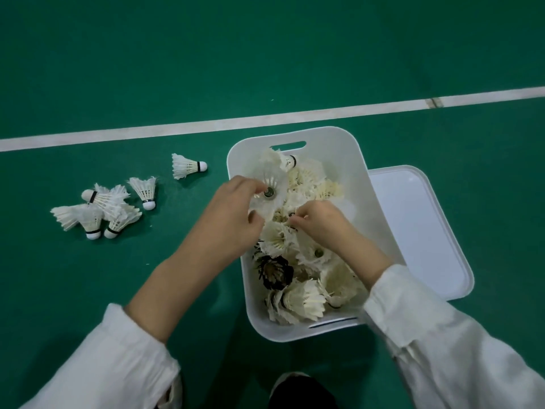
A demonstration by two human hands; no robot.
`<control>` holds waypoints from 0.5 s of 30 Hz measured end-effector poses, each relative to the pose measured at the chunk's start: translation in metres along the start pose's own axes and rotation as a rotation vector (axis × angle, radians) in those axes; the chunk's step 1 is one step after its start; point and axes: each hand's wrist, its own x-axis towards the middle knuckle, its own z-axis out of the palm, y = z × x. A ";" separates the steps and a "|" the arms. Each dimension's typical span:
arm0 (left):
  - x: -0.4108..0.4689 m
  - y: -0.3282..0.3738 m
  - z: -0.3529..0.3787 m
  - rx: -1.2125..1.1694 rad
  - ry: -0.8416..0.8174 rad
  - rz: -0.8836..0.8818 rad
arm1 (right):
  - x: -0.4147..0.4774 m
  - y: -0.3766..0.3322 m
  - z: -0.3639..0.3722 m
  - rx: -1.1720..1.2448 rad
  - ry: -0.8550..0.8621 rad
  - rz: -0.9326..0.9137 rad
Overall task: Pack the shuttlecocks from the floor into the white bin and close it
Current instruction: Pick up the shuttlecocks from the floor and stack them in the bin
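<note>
Head view: your left hand (233,222) is at the centre of the frame, over the left rim of the bin (295,135). Its fingers and thumb curl round the feather skirt of a shuttlecock (272,181), held just above the heap (298,296) inside the bin, with the open skirt facing up at you. Your right hand (320,221) is just right of it, also over the bin. Its fingers are bent tight with the tips down among the feathers, and I cannot tell whether they have hold of anything. The two hands are near each other but apart.

The bin stands open at centre right on the green floor (265,54), nearly full of white shuttlecocks. One dark shuttlecock (274,271) lies near its lower left side. The lid (418,231) lies flat on the floor to the right, its left edge hidden behind the bin.

More shuttlecocks remain on the floor at the left of the frame, below the white line (177,129). A single one (187,166) lies on its side with its cork pointing right. Another (144,190) lies lower left of it with its cork pointing down-frame. Further left is a small cluster (94,212), its shuttlecocks touching one another. Your white sleeves (103,364) fill the lower corners.
</note>
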 end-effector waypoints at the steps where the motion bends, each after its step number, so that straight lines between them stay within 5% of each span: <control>1: 0.000 0.001 0.001 -0.012 0.000 -0.002 | -0.004 -0.002 -0.007 -0.001 0.018 -0.007; 6: 0.010 0.010 0.008 -0.064 0.058 0.037 | -0.044 -0.011 -0.043 0.182 0.417 -0.240; 9: 0.016 0.021 0.012 -0.058 0.050 0.101 | -0.059 -0.017 -0.046 0.164 0.376 -0.435; 15: 0.014 0.021 0.006 -0.053 0.010 0.206 | -0.053 -0.014 -0.057 -0.161 0.361 -0.478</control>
